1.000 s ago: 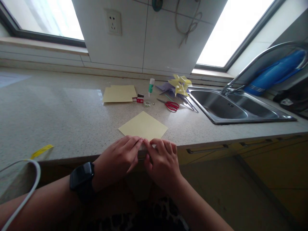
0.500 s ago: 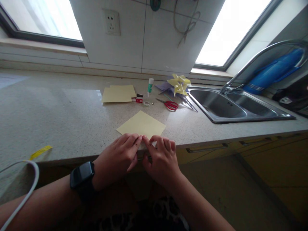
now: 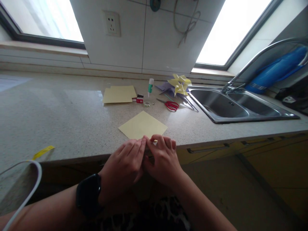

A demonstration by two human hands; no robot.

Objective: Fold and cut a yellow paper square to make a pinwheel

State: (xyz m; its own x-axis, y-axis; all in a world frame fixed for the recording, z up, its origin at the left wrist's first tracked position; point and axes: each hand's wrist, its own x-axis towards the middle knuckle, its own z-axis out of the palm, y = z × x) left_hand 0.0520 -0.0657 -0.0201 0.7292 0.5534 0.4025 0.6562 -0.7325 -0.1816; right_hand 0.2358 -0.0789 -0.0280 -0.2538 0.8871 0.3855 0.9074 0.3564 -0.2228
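A square sheet of pale yellow paper [image 3: 142, 124] lies on the speckled countertop [image 3: 60, 115] near its front edge, one corner pointing at me. My left hand [image 3: 124, 166] and my right hand [image 3: 163, 158] meet at the sheet's near corner, fingertips pressed together on the paper. Both hands have their fingers bent and closed in a pinch on that corner. A black watch [image 3: 88, 195] sits on my left wrist.
Farther back lie more yellow sheets [image 3: 119, 94], a glue stick [image 3: 150, 85], a small red item [image 3: 139, 100], red-handled scissors [image 3: 171, 105] and a yellow paper pinwheel [image 3: 180, 84]. A steel sink [image 3: 237, 107] with a faucet is at right. A yellow strip [image 3: 42, 151] lies left.
My hands have drawn closer together and slightly up over the sheet's near corner. The paper has hardly moved.
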